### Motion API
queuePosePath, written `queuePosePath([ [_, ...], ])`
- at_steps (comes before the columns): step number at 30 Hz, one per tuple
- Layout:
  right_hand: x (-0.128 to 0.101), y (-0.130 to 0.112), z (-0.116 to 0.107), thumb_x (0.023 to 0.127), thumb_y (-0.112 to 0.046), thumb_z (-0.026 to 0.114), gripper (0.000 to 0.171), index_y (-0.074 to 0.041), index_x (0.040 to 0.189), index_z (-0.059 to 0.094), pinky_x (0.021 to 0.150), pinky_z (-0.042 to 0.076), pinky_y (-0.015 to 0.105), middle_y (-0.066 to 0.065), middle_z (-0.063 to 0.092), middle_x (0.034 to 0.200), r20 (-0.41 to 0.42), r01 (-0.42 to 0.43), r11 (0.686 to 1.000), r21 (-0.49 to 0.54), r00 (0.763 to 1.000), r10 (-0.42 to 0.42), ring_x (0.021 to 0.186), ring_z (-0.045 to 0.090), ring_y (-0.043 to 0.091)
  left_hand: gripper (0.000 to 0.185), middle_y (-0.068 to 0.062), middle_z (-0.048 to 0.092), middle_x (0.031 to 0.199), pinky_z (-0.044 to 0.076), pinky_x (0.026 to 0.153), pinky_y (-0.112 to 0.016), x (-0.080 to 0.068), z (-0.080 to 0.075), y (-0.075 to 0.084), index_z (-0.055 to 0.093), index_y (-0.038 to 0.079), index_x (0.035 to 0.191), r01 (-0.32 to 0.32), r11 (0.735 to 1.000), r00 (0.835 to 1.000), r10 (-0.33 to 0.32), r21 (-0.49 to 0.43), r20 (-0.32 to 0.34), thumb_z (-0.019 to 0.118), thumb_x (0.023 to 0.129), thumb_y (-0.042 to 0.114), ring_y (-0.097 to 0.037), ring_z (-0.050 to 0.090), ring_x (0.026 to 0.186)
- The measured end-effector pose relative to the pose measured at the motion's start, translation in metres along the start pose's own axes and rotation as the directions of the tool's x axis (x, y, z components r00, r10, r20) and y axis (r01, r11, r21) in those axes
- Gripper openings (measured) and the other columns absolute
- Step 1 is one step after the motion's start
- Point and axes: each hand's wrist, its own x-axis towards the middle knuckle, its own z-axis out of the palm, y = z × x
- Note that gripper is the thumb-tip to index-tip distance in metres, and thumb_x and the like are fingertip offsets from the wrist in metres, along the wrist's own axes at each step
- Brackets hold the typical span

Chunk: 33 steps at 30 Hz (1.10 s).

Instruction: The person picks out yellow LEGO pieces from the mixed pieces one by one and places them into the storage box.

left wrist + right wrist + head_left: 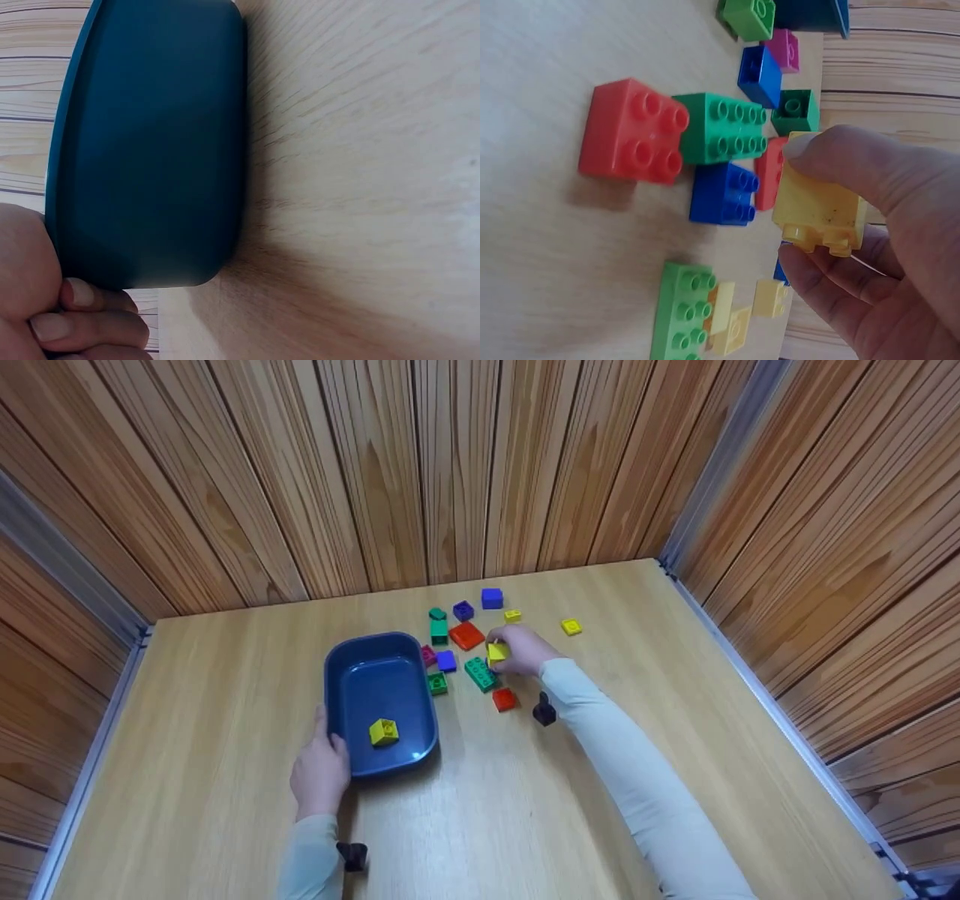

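Observation:
A dark blue tray [341, 660] sits left of centre on the wooden table, with one yellow brick [383, 731] inside it. My left hand [330, 746] grips the tray's near left corner, thumb on the rim; in the left wrist view its fingers [75, 296] curl under the tray wall [150, 150]. My right hand [517, 652] pinches a yellow brick [497, 652] just above the brick pile. The right wrist view shows that yellow brick [821, 210] between thumb and fingers, studs pointing down in the frame.
Several loose bricks lie right of the tray: a red plate [466, 635], a long green brick [480, 673], a small red brick [504, 699], blue [492, 598] and yellow [571, 626] ones further back. Wooden walls enclose the table on three sides.

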Motion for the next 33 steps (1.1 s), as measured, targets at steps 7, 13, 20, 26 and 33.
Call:
queuePosePath([
  [7,0.002,-0.014,0.001,0.084,-0.017,0.074,0.048,-0.012,0.129,0.058,0.097,0.043,0.042,0.004,0.058,0.122,0.027,0.010,1.000,0.011,1.000,-0.010,0.106,0.054,0.022,0.062,-0.009,0.047,0.060,0.037,0.054,-0.034,0.000,-0.001,-0.001,0.011,0.018,0.155,0.021,1.000,1.000,-0.021,-0.001,0.016,0.040,0.101,0.022,-0.023,0.045,0.051],
  [13,0.001,-0.026,0.001,0.084,-0.016,0.074,0.050,-0.016,0.131,0.058,0.098,0.042,0.042,0.002,0.056,0.125,0.036,0.003,0.999,0.045,0.999,-0.005,0.109,0.052,0.021,0.061,-0.009,0.047,0.061,0.037,0.054,-0.034,0.001,-0.002,-0.001,0.012,0.017,0.155,0.015,1.000,1.000,-0.015,-0.007,0.016,0.041,0.101,0.021,-0.023,0.045,0.051],
  [20,0.006,-0.039,0.009,0.084,-0.012,0.074,0.051,-0.013,0.132,0.057,0.098,0.042,0.041,0.004,0.056,0.127,0.032,0.037,0.999,0.033,0.999,-0.038,0.110,0.052,0.021,0.061,-0.008,0.047,0.062,0.037,0.055,-0.034,0.002,-0.001,-0.001,0.010,0.018,0.155,0.013,1.000,1.000,-0.013,-0.009,0.021,0.040,0.102,0.021,-0.023,0.046,0.051],
  [26,0.012,-0.056,0.017,0.083,-0.012,0.074,0.050,-0.011,0.131,0.058,0.097,0.042,0.040,0.004,0.058,0.124,0.028,0.107,0.994,-0.003,0.994,-0.107,0.108,0.053,0.021,0.061,-0.008,0.047,0.060,0.036,0.053,-0.034,0.003,0.000,0.000,0.012,0.018,0.155,0.013,1.000,1.000,-0.013,0.000,-0.002,0.041,0.101,0.021,-0.023,0.045,0.051],
  [33,0.016,-0.075,0.023,0.083,-0.013,0.075,0.046,-0.009,0.126,0.061,0.093,0.045,0.037,0.004,0.062,0.117,0.040,0.213,0.976,-0.038,0.976,-0.212,0.102,0.056,0.018,0.059,-0.008,0.045,0.058,0.035,0.050,-0.034,0.001,0.001,0.001,0.019,0.015,0.154,-0.001,1.000,1.000,0.001,0.006,-0.028,0.042,0.100,0.020,-0.024,0.045,0.050],
])
